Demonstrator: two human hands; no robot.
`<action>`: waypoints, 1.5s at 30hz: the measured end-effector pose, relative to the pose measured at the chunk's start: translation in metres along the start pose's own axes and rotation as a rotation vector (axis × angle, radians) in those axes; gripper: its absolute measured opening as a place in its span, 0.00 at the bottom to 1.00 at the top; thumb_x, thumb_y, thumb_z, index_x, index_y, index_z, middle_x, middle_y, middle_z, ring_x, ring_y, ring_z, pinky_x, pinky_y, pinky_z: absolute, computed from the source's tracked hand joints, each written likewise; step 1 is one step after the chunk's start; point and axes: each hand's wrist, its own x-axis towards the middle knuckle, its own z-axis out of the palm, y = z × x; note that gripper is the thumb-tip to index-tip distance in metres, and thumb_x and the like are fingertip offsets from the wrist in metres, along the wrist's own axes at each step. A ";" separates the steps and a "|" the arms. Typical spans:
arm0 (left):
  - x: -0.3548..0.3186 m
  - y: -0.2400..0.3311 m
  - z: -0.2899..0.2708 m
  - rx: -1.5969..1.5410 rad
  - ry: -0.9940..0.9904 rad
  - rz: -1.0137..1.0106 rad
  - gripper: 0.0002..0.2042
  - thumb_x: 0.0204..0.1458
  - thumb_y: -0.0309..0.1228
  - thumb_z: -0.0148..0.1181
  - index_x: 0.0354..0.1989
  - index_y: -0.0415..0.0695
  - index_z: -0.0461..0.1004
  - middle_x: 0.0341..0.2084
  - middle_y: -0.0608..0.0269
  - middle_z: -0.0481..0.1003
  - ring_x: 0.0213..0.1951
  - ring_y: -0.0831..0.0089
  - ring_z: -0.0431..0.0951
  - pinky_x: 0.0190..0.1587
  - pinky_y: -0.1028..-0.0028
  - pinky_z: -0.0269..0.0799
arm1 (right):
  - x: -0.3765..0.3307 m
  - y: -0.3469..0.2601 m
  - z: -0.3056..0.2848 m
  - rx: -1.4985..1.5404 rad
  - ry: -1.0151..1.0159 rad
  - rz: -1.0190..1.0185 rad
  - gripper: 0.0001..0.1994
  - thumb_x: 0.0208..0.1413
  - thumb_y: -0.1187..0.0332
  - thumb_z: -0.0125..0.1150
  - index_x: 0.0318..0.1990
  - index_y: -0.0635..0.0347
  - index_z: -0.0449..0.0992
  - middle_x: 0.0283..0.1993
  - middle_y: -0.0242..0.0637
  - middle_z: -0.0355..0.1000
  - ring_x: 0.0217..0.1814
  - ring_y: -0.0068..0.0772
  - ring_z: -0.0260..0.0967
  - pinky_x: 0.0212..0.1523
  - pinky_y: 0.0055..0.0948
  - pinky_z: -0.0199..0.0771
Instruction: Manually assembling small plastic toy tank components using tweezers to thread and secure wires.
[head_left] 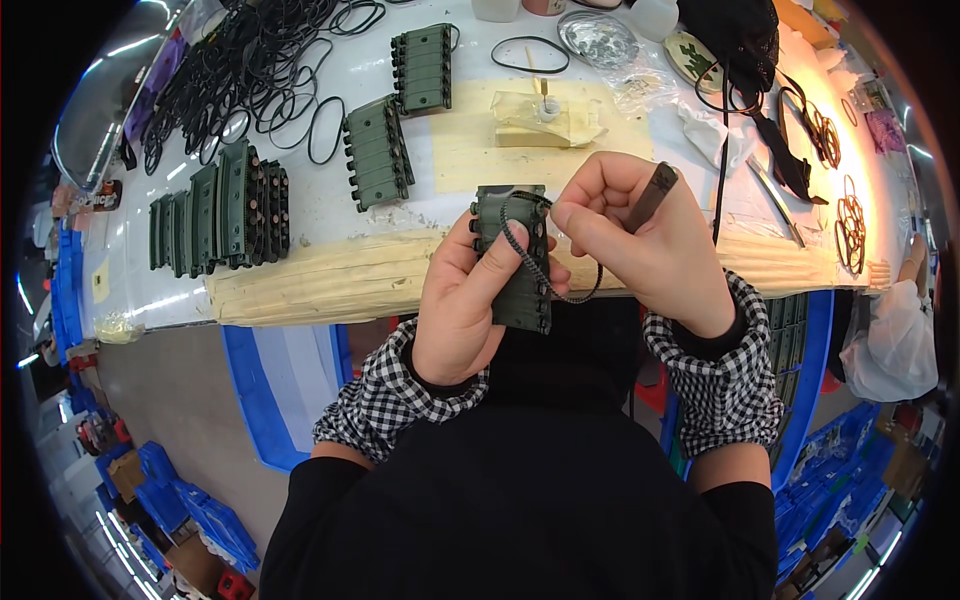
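My left hand (462,300) is closed round a dark green plastic piece (522,305) with small wheels along its edge, held upright near the table's front edge. A black toothed rubber belt (537,268) loops across the piece, under my left thumb, and hangs out to the right. My right hand (645,240) pinches the belt by the piece's upper right corner. The same hand grips a tool with a flat dark brown handle (654,196); its working tip is hidden by the fingers.
Similar green pieces stand in a row (215,215) at the left, and others lie in two stacks (377,155) (422,68) farther back. A heap of black belts (240,70) fills the far left. Beyond my hands sits a plastic-wrapped block (545,120). Metal tweezers (775,200) lie at right.
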 end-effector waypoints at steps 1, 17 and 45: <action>0.000 0.000 0.001 0.002 0.008 0.000 0.14 0.60 0.34 0.52 0.49 0.39 0.66 0.37 0.60 0.73 0.34 0.72 0.78 0.39 0.71 0.78 | 0.000 0.000 0.001 0.010 0.009 -0.003 0.05 0.53 0.73 0.59 0.30 0.66 0.71 0.26 0.27 0.71 0.27 0.11 0.65 0.28 0.12 0.64; 0.004 -0.006 -0.001 -0.086 0.057 0.063 0.11 0.61 0.32 0.50 0.48 0.40 0.68 0.36 0.63 0.75 0.35 0.77 0.77 0.39 0.76 0.77 | -0.004 -0.002 0.023 -0.100 0.221 -0.116 0.03 0.50 0.77 0.60 0.32 0.68 0.75 0.24 0.34 0.73 0.20 0.16 0.68 0.20 0.16 0.66; 0.010 -0.008 -0.012 -0.142 0.051 0.107 0.13 0.63 0.35 0.46 0.50 0.40 0.68 0.40 0.62 0.75 0.42 0.75 0.76 0.46 0.75 0.74 | -0.016 0.025 0.042 -0.199 0.374 -0.321 0.06 0.52 0.79 0.60 0.38 0.65 0.78 0.28 0.34 0.69 0.20 0.19 0.62 0.21 0.19 0.61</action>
